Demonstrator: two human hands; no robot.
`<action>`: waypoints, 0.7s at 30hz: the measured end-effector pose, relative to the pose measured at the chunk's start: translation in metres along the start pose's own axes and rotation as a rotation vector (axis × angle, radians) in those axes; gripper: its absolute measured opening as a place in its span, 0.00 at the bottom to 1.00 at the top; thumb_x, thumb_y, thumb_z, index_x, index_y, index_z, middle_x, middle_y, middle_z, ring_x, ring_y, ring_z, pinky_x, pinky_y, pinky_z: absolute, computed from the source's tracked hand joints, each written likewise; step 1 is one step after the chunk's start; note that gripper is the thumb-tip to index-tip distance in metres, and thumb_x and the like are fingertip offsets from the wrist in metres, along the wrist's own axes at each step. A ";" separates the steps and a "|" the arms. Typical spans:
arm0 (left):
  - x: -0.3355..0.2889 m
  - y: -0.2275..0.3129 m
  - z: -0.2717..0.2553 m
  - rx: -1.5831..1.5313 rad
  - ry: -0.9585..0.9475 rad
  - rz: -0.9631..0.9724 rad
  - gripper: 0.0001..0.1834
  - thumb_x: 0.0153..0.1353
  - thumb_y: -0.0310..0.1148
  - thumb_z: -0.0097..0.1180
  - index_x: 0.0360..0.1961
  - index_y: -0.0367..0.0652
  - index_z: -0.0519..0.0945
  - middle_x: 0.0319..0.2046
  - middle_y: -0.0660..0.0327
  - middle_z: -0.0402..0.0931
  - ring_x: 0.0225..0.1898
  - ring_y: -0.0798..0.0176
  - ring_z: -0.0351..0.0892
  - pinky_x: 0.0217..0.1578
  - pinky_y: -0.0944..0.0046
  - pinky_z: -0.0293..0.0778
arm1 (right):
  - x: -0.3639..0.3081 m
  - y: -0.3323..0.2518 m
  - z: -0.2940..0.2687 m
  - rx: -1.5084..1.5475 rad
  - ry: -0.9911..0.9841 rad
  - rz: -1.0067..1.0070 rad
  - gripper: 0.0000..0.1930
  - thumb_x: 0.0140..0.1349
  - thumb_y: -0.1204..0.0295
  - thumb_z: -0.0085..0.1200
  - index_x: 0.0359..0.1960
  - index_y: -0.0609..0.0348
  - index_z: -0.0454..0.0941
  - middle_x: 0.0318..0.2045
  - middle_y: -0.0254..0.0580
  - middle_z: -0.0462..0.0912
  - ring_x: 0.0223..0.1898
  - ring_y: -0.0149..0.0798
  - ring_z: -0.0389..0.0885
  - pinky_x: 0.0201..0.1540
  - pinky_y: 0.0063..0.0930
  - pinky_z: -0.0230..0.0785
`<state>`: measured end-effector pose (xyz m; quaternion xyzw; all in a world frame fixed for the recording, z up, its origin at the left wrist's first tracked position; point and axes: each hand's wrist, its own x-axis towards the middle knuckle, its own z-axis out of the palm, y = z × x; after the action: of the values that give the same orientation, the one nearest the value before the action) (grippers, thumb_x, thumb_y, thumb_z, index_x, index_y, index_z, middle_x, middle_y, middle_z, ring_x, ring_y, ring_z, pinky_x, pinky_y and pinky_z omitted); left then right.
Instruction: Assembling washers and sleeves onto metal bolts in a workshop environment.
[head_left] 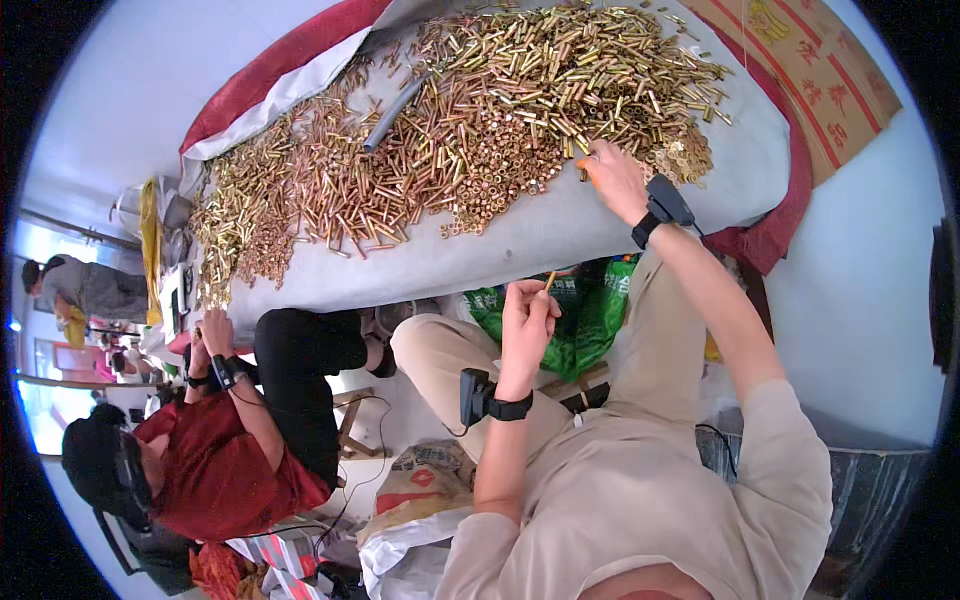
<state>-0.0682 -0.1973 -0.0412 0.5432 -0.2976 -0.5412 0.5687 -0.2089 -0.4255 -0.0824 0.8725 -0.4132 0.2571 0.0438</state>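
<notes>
My left hand (529, 322) is raised in front of the table edge, thumb and fingers pinching a short brass-coloured metal rod (550, 281) that points upward. My right hand (614, 182) reaches over the table to the near right edge of the metal pieces. Its fingers are curled together, with orange at the fingertips; what they grip there is hidden. Just beyond them lies a large heap of brass-coloured tubes or rods (560, 60). Left of the right hand are many small nuts (500, 185), and beside it on the right are flat washers (685, 157).
A grey cloth with a red border (790, 200) covers the table. A grey hose piece (393, 115) lies on the heap. A green bag (580, 325) hangs below the table edge by my knees. On the left, a person in red (235, 460) works at the table. A cardboard box (810, 80) stands behind.
</notes>
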 end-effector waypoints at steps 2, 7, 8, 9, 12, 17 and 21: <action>-0.004 0.003 0.003 -0.006 0.004 -0.009 0.05 0.63 0.29 0.42 0.38 0.41 0.65 0.22 0.65 0.67 0.15 0.78 0.57 0.13 0.78 0.53 | -0.003 0.003 -0.007 -0.020 0.027 -0.052 0.09 0.49 0.73 0.52 0.35 0.54 0.75 0.40 0.41 0.73 0.40 0.45 0.73 0.39 0.37 0.66; -0.011 0.012 0.003 -0.114 0.102 0.108 0.05 0.64 0.31 0.42 0.38 0.42 0.65 0.21 0.67 0.65 0.16 0.79 0.55 0.13 0.79 0.50 | -0.020 -0.030 -0.032 0.612 -0.117 0.056 0.08 0.57 0.73 0.48 0.38 0.58 0.73 0.34 0.48 0.75 0.36 0.49 0.74 0.38 0.36 0.67; -0.011 0.013 0.004 -0.117 0.113 0.101 0.05 0.64 0.31 0.42 0.38 0.42 0.65 0.21 0.67 0.65 0.16 0.79 0.55 0.13 0.79 0.50 | -0.027 -0.043 -0.048 0.618 -0.129 0.053 0.08 0.57 0.73 0.48 0.38 0.58 0.73 0.34 0.48 0.75 0.36 0.49 0.74 0.38 0.36 0.67; -0.011 0.016 0.006 -0.133 0.113 0.150 0.05 0.64 0.31 0.43 0.38 0.42 0.65 0.21 0.68 0.64 0.16 0.79 0.55 0.13 0.79 0.49 | -0.033 -0.058 -0.066 0.722 -0.173 0.025 0.08 0.57 0.73 0.48 0.38 0.58 0.73 0.34 0.48 0.75 0.37 0.48 0.74 0.39 0.34 0.67; -0.008 0.018 0.011 -0.159 0.118 0.217 0.05 0.64 0.31 0.42 0.38 0.43 0.65 0.21 0.69 0.62 0.16 0.80 0.54 0.13 0.79 0.48 | -0.050 -0.079 -0.088 0.855 -0.224 -0.024 0.09 0.57 0.75 0.48 0.40 0.59 0.73 0.35 0.46 0.76 0.38 0.47 0.75 0.41 0.31 0.67; -0.005 0.009 0.011 -0.043 0.101 0.310 0.05 0.64 0.31 0.42 0.38 0.41 0.65 0.20 0.69 0.62 0.17 0.80 0.53 0.15 0.79 0.50 | -0.062 -0.090 -0.095 1.055 -0.229 0.031 0.08 0.59 0.77 0.47 0.40 0.63 0.72 0.36 0.44 0.75 0.37 0.41 0.76 0.40 0.29 0.69; -0.004 0.004 0.009 0.022 0.117 0.311 0.05 0.64 0.30 0.42 0.38 0.41 0.65 0.20 0.69 0.62 0.18 0.80 0.54 0.15 0.79 0.51 | -0.065 -0.091 -0.097 1.079 -0.237 0.065 0.09 0.59 0.78 0.46 0.41 0.64 0.72 0.35 0.43 0.75 0.37 0.37 0.76 0.38 0.27 0.70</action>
<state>-0.0767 -0.1965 -0.0342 0.5272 -0.3504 -0.4110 0.6560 -0.2154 -0.2929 -0.0181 0.7810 -0.2517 0.3337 -0.4641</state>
